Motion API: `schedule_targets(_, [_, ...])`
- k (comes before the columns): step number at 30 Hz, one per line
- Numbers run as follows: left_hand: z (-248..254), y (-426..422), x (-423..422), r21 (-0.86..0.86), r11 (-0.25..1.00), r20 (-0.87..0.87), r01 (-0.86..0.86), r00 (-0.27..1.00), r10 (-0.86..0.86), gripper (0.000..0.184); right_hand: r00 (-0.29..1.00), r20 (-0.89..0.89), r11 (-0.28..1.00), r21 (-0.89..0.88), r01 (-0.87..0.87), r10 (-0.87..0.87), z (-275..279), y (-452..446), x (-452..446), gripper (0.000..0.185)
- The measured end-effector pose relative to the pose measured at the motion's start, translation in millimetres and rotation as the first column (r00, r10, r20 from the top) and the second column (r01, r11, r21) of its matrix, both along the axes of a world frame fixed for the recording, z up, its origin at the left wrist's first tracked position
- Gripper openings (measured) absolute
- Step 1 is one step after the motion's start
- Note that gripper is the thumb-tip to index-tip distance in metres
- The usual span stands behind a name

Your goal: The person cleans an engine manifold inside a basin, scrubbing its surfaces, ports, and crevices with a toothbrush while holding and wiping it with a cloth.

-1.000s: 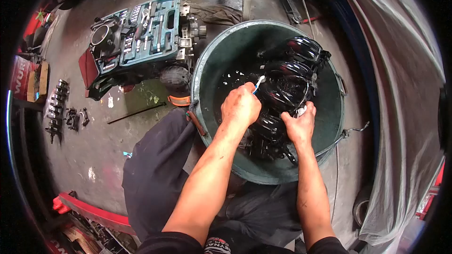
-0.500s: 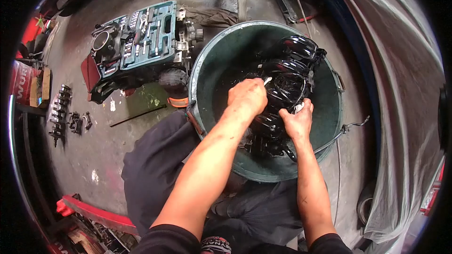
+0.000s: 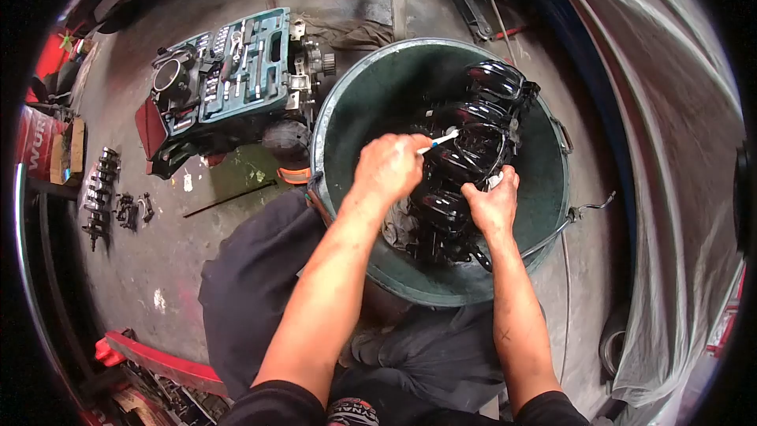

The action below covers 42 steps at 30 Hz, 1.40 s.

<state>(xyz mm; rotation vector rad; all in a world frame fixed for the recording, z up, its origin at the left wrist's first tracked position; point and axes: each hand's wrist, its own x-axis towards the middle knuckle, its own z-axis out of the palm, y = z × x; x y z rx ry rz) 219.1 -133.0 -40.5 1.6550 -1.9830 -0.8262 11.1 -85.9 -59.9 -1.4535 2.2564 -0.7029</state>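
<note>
A glossy black engine intake manifold (image 3: 482, 113) with curved runners stands tilted inside a large dark green tub (image 3: 347, 93). My left hand (image 3: 389, 166) is closed around the handle of a white toothbrush (image 3: 438, 143). The brush's head is over the manifold's middle runners; I cannot tell whether the bristles touch. Lower right of it, my right hand (image 3: 494, 199) grips the manifold's near right side, thumb on the front. Something small and white shows beside its fingers. A pale crumpled cloth (image 3: 400, 227) lies in the tub below my left hand.
Left of the tub, an open teal socket set (image 3: 251, 71) rests on an engine block. A crankshaft (image 3: 101, 193) and small metal parts lie on the floor further left. Plastic sheeting (image 3: 670, 189) hangs at right. The tub's metal handle (image 3: 593, 207) juts out to the right.
My left hand has moved left and slightly down, drawing the toothbrush back so more of it shows. The right hand keeps its hold on the manifold.
</note>
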Motion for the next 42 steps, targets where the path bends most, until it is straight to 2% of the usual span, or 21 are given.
schedule_targets(1, [-2,-8,7,-0.012,0.999,-0.014,0.047,0.999,-0.047,0.029,1.0,-0.002,1.0,0.0,0.004,-0.004,-4,0,-4,0.082])
schedule_targets(4, [-35,-25,13,-0.056,0.998,-0.068,0.023,0.997,-0.027,0.03,1.0,0.022,1.0,-0.003,0.007,-0.006,-6,0,-10,0.082])
schedule_targets(8, [-63,-39,15,-0.274,0.96,0.018,0.054,0.999,-0.051,0.032,1.0,0.0,1.0,-0.018,0.013,-0.013,-10,-1,-11,0.083])
schedule_targets(9, [-61,-42,15,-0.252,0.967,0.042,0.049,0.998,-0.039,0.031,1.0,-0.01,1.0,-0.023,0.014,-0.014,-10,0,-10,0.083])
schedule_targets(14, [-75,-64,20,-0.244,0.97,-0.086,0.005,0.996,-0.027,0.025,1.0,0.019,0.999,-0.034,-0.001,0.002,-6,-1,-3,0.081])
schedule_targets(17, [-74,-68,22,0.013,0.998,-0.216,-0.057,0.975,0.058,0.026,1.0,0.0,0.998,-0.068,-0.009,0.009,-13,-2,-6,0.079])
schedule_targets(18, [-74,-67,21,-0.059,0.997,-0.144,-0.042,0.989,0.033,0.027,1.0,-0.028,0.996,-0.085,-0.012,0.009,-16,-2,-7,0.078])
schedule_targets(21, [-84,-73,11,-0.175,0.985,-0.148,-0.011,0.989,-0.015,0.026,1.0,-0.014,0.997,-0.079,-0.009,0.008,-15,-2,-4,0.078])
schedule_targets(25, [-105,-67,12,0.008,1.0,-0.149,-0.007,0.989,0.008,0.025,1.0,-0.019,0.998,-0.064,-0.015,0.013,-13,-3,-4,0.077])
schedule_targets(26, [-109,-62,16,0.044,0.999,-0.094,0.0,0.996,0.004,0.025,1.0,-0.002,0.998,-0.061,-0.015,0.015,-11,-6,-2,0.076])
schedule_targets(29, [-104,-38,19,0.154,0.987,0.001,-0.041,0.999,0.041,0.024,1.0,0.015,0.999,-0.048,-0.01,0.011,-2,-3,3,0.074])
schedule_targets(33, [-32,0,-14,0.185,0.977,0.279,-0.104,0.959,0.049,0.026,1.0,-0.013,0.999,-0.042,-0.028,0.027,0,0,8,0.072])
schedule_targets(35, [2,1,-25,0.21,0.977,0.35,-0.044,0.936,-0.033,0.025,0.999,-0.019,0.999,-0.017,-0.031,0.031,3,-1,10,0.073])
schedule_targets(39, [7,-16,-27,0.239,0.971,0.324,-0.006,0.943,-0.073,0.026,0.999,-0.025,0.999,-0.003,-0.04,0.04,5,-1,12,0.077])
schedule_targets(41, [25,-3,-32,0.261,0.965,0.324,0.008,0.941,-0.096,0.027,0.999,-0.02,1.0,-0.006,-0.03,0.03,2,0,10,0.078])
schedule_targets(42, [43,3,-32,0.33,0.944,0.311,-0.005,0.945,-0.104,0.027,0.999,-0.014,1.0,-0.004,-0.031,0.03,2,-2,10,0.079])
